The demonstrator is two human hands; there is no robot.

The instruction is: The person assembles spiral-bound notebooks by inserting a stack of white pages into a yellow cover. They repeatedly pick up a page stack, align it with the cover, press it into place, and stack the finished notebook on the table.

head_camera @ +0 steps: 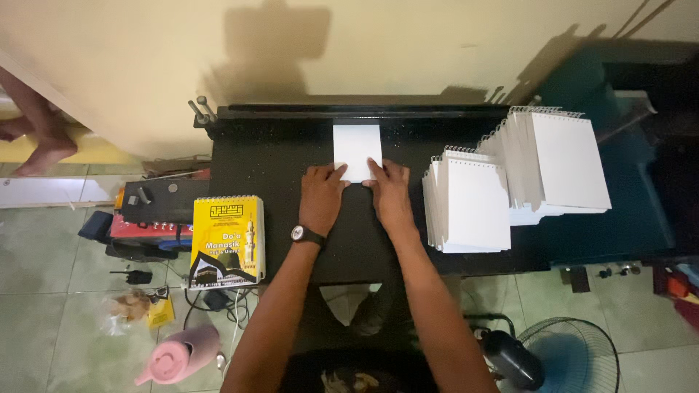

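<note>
Forearms: two bare arms reached up from the bottom edge toward the black worktop [284,156], the left one with a dark wristwatch [306,234]
Left hand: the left hand [322,195] lay flat, palm down and fingers together, its fingertips pressing the lower left edge of the small white stack of blank paper sheets [357,149]
Right hand: the right hand [390,195] lay flat likewise, fingertips on the lower right edge of the same stack; neither hand was closed around anything
Paper stack position: at the middle of the worktop, its far edge toward a raised black rail by the wall, well apart from the other piles
Handling: the sheets looked light, thin and floppy, likely to slide or fan out on the smooth top; I judged that holding both sides at the near edge would keep them square
Bound pads: two leaning rows of white wire-bound notepads [472,205] and [561,164] stood to the right, with stiff covers and metal coils on top
Yellow booklet: a glossy yellow wire-bound booklet [227,240] sat at the worktop's left corner
Floor: pale tiles carried a pink plastic jug [178,354] and a dark fan [575,356]
Other person: a bare foot [36,135] showed at far left
</note>
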